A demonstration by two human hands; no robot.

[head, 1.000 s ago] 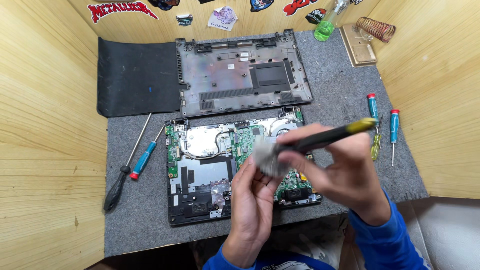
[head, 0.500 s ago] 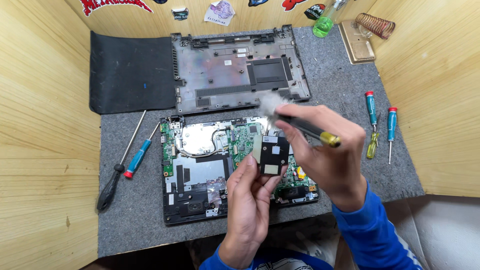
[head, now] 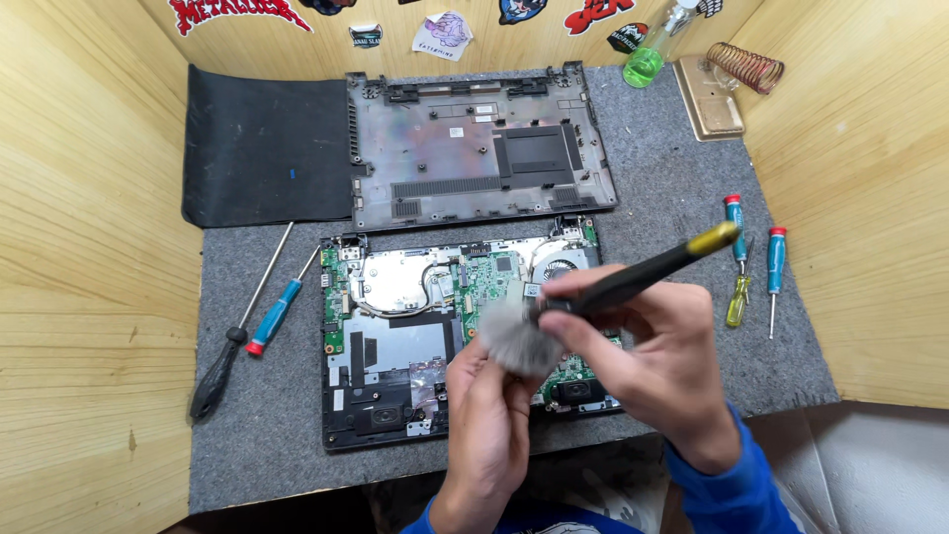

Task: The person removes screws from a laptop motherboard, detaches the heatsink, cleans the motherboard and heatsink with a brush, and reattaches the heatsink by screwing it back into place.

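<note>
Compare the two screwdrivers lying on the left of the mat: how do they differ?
The black-handled screwdriver is the longer one, with a long bare shaft; the blue-handled screwdriver is shorter.
The black-handled screwdriver has an all-black handle; the blue-handled screwdriver has a blue handle with a red end.
The black-handled screwdriver lies nearer the mat's left edge; the blue-handled screwdriver lies closer to the opened laptop.
Both lie slanted, tips away from the person, untouched by the hands.
</note>
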